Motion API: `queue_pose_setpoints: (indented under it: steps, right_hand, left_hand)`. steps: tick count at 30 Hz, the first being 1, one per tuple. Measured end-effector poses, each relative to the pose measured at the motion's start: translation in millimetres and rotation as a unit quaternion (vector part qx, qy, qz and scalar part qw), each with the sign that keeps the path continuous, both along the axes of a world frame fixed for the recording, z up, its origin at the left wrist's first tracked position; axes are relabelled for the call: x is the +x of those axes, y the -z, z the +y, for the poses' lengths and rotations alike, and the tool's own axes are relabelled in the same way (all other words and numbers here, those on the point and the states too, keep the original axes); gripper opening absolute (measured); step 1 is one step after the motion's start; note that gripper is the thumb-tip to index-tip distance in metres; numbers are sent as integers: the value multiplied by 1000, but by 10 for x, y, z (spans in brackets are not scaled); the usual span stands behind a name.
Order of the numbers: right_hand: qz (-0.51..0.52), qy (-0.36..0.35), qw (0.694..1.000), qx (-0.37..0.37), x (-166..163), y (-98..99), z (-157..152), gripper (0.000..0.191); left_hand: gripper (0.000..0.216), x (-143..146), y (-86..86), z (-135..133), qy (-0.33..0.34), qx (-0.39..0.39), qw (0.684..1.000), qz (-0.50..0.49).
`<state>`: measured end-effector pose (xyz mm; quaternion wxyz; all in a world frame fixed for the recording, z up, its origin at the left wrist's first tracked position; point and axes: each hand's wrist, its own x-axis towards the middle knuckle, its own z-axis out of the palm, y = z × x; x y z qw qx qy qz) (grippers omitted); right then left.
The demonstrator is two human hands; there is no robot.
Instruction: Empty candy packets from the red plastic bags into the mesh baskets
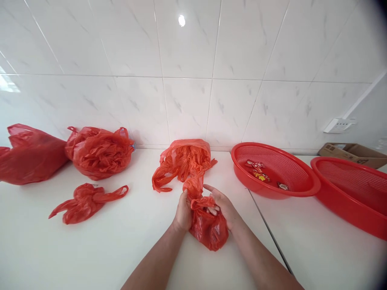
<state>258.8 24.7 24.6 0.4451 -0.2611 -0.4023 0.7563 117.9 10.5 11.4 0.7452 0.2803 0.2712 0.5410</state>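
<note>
- Both hands on small red bag [210, 231], front of centre; contents can't be made out through the plastic.
- Left hand [183, 211] clamped on bag's 9 o'clock side, thumb visible, fingers mostly hidden behind plastic.
- Right hand [225, 209] at bag's 2 o'clock side, index out straight, other fingertips peeking through the folds; can't tell if it grips.
- Clock directions below run from the held bag.
- 12 to 11 o'clock: open red bag [189, 141] on its side, crumpled red plastic [184, 161] spilling out toward the hands; can't tell where spill ends and held bag starts.
- 9 o'clock: knotted red bag [83, 205], handles splayed, inside not visible.
- 10 o'clock: stuffed red bag [98, 155], bit of something blue [133, 146] poking out behind it, mostly hidden. Beyond, large red bag [34, 157], cut off at frame edge.
- 2 o'clock: red basket [275, 193], few small packets [258, 174] inside, print too small to read.
- 3 to 2 o'clock: second red basket [347, 205], cut off; near wall partly hides its inside.
- Behind it, cardboard box [341, 151], lower part blocked.
- White tabletop [121, 249], dark seam [269, 229] toward 4 o'clock.
</note>
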Motion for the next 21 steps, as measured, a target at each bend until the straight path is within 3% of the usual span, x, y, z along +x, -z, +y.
queue_pose_setpoints:
  steps: [6,12,14,17,21]
  right_hand:
    - [-11,-71,997,18,-18,53,4,47]
    - [-15,7,1000,-11,-40,142,39,25]
    - [-13,40,998,-41,-26,157,77,31]
    - [-18,71,995,-68,6,156,126,44]
    - [-57,111,989,-77,14,151,127,37]
  left_hand:
    - [28,40,47,20,-3,4,999,39]
    - [21,98,55,44,4,53,997,56]
    - [22,104,53,31,-9,73,995,67]
    - [49,100,40,-16,-17,128,982,136]
    - [80,95,38,-73,-13,196,952,235]
